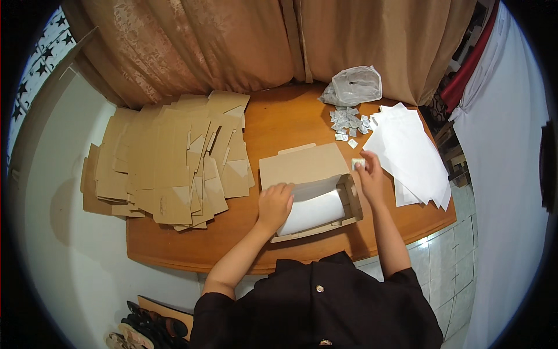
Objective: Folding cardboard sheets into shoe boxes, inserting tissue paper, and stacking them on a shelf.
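Note:
An open cardboard box (353, 202) sits near the front of the table, its lid flap folded back toward the far side. A white paper sheet (317, 210) lies curved inside it. My left hand (275, 205) grips the box's left end, fingers bent over the edge. Just beyond the box's right end, my right hand (371, 174) pinches a small pale sachet (356, 163) between thumb and fingers. Farther back lies a loose heap of similar small sachets (347, 120), with a few single ones nearer to me.
A large stack of flat, unfolded cardboard boxes (160, 157) covers the table's left side. White paper sheets (404, 145) are piled at the right. A clear plastic bag (357, 85) stands at the back by the brown curtain (203, 46). Shoes (154, 323) lie at lower left.

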Demonstrator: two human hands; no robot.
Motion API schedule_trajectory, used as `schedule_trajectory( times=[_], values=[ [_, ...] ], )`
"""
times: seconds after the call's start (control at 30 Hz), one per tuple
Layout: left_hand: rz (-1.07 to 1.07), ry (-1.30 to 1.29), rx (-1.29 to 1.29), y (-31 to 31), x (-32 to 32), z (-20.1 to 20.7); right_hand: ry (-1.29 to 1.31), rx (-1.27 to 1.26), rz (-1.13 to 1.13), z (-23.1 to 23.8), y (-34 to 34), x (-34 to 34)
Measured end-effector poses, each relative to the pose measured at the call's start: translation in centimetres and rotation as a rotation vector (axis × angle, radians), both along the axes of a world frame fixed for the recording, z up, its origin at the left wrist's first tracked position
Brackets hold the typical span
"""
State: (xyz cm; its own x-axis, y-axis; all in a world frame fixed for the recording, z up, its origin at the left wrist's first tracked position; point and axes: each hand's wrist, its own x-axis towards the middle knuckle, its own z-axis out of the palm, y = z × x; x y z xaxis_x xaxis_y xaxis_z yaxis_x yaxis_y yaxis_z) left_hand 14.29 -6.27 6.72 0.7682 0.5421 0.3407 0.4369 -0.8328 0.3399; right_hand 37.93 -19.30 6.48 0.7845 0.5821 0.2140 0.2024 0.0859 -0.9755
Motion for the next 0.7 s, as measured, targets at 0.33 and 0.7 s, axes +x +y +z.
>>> schedule_trajectory(
  times=[0.33, 0.7],
  values=[
    [-0.187, -0.015, 0.050, 1.8, -2.4, -2.0, -0.525, -0.628, 0.429, -0.1, -4.0, -8.9],
    [-0.565, 0.329, -0.108, 0.1, -5.1, -3.5, -0.466, -0.479, 0.445, -0.8, -1.2, -8.5]
  ],
)
